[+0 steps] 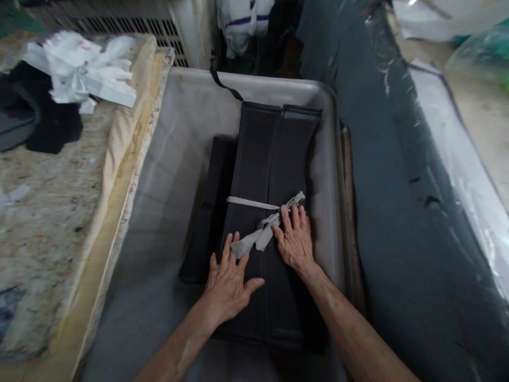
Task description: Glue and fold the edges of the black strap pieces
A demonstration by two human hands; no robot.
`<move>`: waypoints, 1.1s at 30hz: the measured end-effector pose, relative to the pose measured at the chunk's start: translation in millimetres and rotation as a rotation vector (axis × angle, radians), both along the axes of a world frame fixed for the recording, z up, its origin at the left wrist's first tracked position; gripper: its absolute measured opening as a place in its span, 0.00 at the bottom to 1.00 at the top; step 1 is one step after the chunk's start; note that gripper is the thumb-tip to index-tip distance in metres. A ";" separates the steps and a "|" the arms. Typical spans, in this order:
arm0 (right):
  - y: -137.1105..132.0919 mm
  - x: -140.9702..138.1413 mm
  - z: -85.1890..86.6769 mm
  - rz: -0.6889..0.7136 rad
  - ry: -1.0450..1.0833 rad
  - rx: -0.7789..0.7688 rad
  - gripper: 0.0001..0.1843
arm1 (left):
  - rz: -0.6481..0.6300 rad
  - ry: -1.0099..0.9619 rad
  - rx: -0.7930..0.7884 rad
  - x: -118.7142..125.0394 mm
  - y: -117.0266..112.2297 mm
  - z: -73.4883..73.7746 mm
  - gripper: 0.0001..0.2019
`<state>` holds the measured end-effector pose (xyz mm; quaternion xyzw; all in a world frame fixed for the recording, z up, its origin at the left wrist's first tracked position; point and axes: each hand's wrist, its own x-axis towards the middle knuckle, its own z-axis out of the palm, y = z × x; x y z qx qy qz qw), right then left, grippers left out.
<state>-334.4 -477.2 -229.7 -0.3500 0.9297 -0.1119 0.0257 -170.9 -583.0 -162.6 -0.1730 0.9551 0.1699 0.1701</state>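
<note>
A bundle of folded black fabric (274, 159), tied across with a white cloth strip (254, 204) knotted on its right side, lies in a large grey plastic bin (178, 154). My left hand (228, 281) rests flat on the bundle's near part, fingers spread, just below the strip's loose ends. My right hand (294, 239) lies flat on the bundle beside the knot, fingers stretched out and touching it. Another black folded piece (207, 212) sits under the bundle on the left.
A worn worktable (51, 212) with a padded cream edge stands to the left, carrying a tied bunch of white strips (83, 66) and dark cloth (35, 119). Dark grey material under clear plastic (405, 175) runs along the right. A white garment (242, 21) hangs behind the bin.
</note>
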 end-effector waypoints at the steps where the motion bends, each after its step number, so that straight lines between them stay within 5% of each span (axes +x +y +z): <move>1: -1.5 -1.4 1.3 -0.005 -0.009 0.003 0.30 | -0.002 -0.007 -0.002 -2.6 -0.9 -0.1 0.32; 7: -2.8 0.6 30.5 -0.021 -0.074 0.101 0.30 | 0.011 -0.012 0.126 -0.1 -14.4 11.3 0.32; 14: 36.5 67.3 80.2 0.032 -0.239 0.225 0.26 | 0.364 -0.007 0.190 54.4 3.3 39.0 0.33; 19: 53.1 114.6 72.3 0.050 -0.200 0.247 0.24 | 0.218 0.177 0.121 75.0 20.2 24.0 0.30; 26: 52.3 114.7 56.5 0.040 -0.155 0.194 0.25 | 0.183 0.218 0.046 75.5 18.8 6.4 0.31; 30: 55.0 117.7 68.8 0.034 -0.154 0.098 0.22 | 0.184 0.164 -0.001 75.7 19.0 9.8 0.31; 33: 59.5 130.7 89.0 -0.099 -0.218 0.039 0.18 | 0.192 0.161 -0.001 76.0 18.8 10.9 0.31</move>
